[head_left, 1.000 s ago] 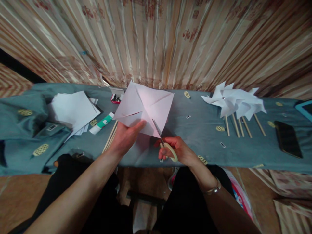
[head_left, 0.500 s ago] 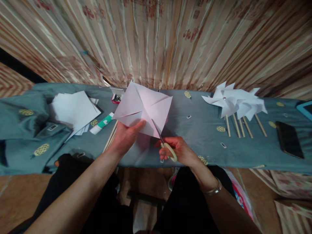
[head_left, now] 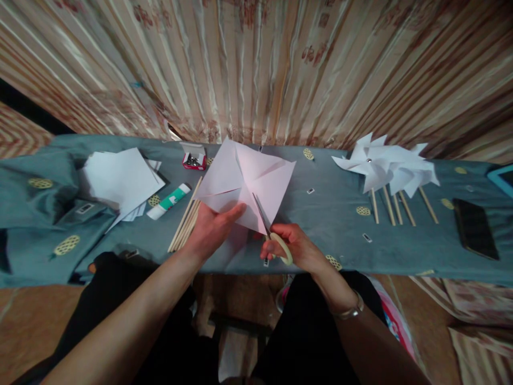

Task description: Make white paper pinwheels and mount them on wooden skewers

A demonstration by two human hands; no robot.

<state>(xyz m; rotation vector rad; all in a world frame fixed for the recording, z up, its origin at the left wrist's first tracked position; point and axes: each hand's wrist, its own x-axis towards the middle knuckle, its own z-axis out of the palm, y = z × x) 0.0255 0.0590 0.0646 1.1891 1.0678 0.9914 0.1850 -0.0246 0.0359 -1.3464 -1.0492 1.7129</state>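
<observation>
A square sheet of white paper (head_left: 268, 176), with slits running in from its corners, is raised above the cloth-covered table. My left hand (head_left: 214, 227) grips its near left edge, thumb on top and fingers hidden beneath. Scissors (head_left: 284, 247) with pale yellow handles are in my right hand (head_left: 296, 246), their blades at the sheet's near corner and pointing toward its middle. The blades look nearly closed along the paper. Several wooden sticks (head_left: 186, 224) lie beside my left hand, partly covered by it.
Left of my hands are a glue stick (head_left: 169, 201), a small red box of metal pins (head_left: 194, 160) and a stack of white paper (head_left: 120, 179). Finished paper pinwheels (head_left: 377, 163) on sticks lie to the right, near a dark phone (head_left: 475, 229). A patterned curtain (head_left: 256, 69) hangs behind.
My left hand and the paper have shifted right, toward the scissors, so the blades lie farther along the sheet. More of the red box and the sticks shows. My right hand has barely moved.
</observation>
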